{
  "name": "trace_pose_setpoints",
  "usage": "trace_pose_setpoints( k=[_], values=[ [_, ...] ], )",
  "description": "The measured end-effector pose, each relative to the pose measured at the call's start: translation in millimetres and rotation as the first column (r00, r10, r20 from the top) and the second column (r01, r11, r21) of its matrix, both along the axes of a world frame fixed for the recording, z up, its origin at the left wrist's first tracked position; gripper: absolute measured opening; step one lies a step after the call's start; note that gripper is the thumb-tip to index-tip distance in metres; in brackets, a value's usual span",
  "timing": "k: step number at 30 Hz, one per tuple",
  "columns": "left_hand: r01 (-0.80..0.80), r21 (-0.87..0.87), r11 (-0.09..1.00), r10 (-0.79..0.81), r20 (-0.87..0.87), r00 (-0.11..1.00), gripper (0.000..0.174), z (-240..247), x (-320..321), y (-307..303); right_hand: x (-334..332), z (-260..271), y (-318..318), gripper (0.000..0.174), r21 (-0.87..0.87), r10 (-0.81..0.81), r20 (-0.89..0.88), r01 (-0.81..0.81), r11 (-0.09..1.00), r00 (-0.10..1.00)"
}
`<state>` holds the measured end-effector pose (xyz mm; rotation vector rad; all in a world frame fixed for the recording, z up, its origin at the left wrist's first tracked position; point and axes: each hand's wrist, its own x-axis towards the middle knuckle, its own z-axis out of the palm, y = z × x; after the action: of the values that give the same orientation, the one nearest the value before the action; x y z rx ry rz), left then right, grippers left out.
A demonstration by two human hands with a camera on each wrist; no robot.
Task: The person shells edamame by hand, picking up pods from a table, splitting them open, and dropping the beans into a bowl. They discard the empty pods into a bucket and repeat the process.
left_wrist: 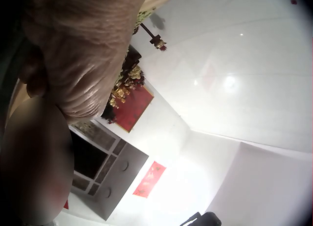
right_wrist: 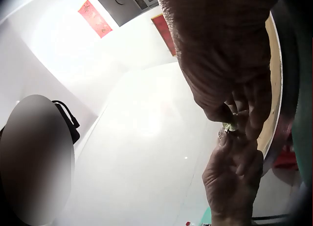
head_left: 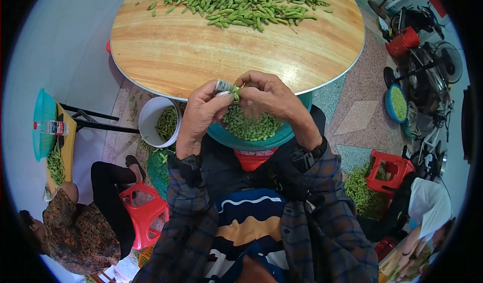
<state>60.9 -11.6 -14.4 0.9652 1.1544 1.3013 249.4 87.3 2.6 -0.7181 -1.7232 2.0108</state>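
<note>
In the head view both hands meet over a teal basin (head_left: 216, 134) of shelled green beans (head_left: 254, 126). A green pod (head_left: 235, 93) is pinched between them. The left hand (head_left: 202, 109), with a wrapped fingertip, grips it from the left; the right hand (head_left: 274, 99) holds it from the right with curled fingers. Over in the right wrist view, the right hand (right_wrist: 225, 54) and left hand (right_wrist: 232, 174) touch around the small green pod (right_wrist: 229, 126). Only the palm and heel of the left hand (left_wrist: 88, 54) show in the left wrist view.
A wooden table (head_left: 201, 52) bears a heap of pods (head_left: 241, 1). A white bucket (head_left: 146, 119) with pods stands left of the basin. Red stools (head_left: 143, 212), a blue bowl of beans (head_left: 397, 103) and two other people are at the sides.
</note>
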Motion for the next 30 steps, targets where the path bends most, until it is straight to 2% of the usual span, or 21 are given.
trace_pose_setpoints(
  k=[14,24,30],
  values=[
    [-0.031,0.002,1.000,0.031,-0.020,0.999,0.009,-3.4,4.0,7.8,-4.7,-12.4,9.9,0.022,-0.138,-0.037,-0.004,0.036,0.990,0.999],
    [-0.046,-0.027,0.999,0.042,-0.139,0.989,0.013,3.7,5.6,8.0,-1.1,-14.7,13.6,0.024,-0.122,-0.004,-0.001,0.004,0.992,1.000],
    [-0.067,-0.010,0.998,0.066,-0.114,0.991,0.010,0.1,5.6,10.4,2.2,-20.3,10.9,0.024,-0.100,0.010,-0.098,-0.020,0.995,0.995]
  ],
)
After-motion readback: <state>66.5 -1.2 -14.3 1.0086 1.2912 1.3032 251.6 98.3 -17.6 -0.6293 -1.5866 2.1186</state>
